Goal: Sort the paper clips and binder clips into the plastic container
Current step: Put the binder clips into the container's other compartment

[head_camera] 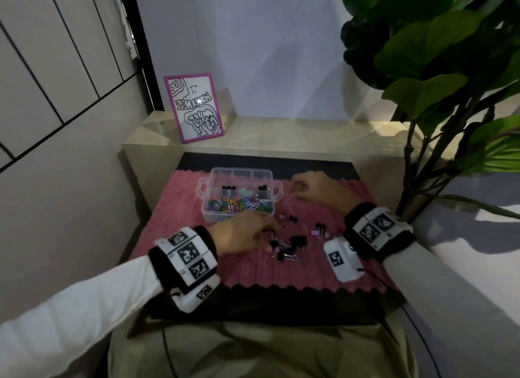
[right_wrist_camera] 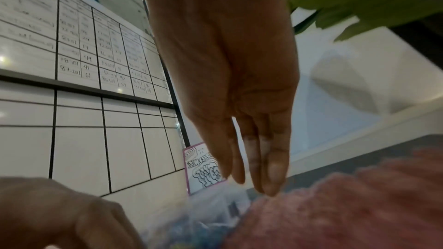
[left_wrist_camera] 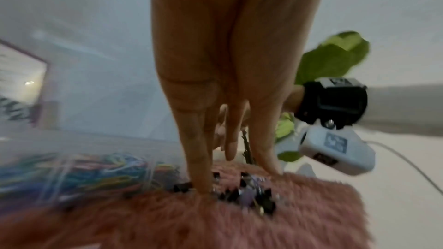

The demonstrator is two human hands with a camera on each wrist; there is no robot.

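A clear plastic container (head_camera: pixel 208 218) stands at the back of the pink furry mat (head_camera: pixel 253 270). Its front compartment is full of coloured paper clips (head_camera: pixel 239 204); black binder clips (head_camera: pixel 229 188) lie in the back compartments. Several loose black and purple binder clips (head_camera: pixel 294 244) are scattered on the mat in front of it. My left hand (head_camera: pixel 267 237) reaches over them, its straight fingers (left_wrist_camera: pixel 200 181) touching the mat among the binder clips (left_wrist_camera: pixel 249 194), beside the paper clips (left_wrist_camera: pixel 84 169). My right hand (head_camera: pixel 295 190) hovers to the right of the container, fingers (right_wrist_camera: pixel 271 177) hanging down with nothing in them.
A pink-framed drawing (head_camera: pixel 194 107) leans on the beige ledge (head_camera: pixel 281 135) behind the mat. A large leafy plant (head_camera: pixel 436 82) rises at the right. A gridded whiteboard wall (head_camera: pixel 56 68) is on the left. My lap is below the mat's front edge.
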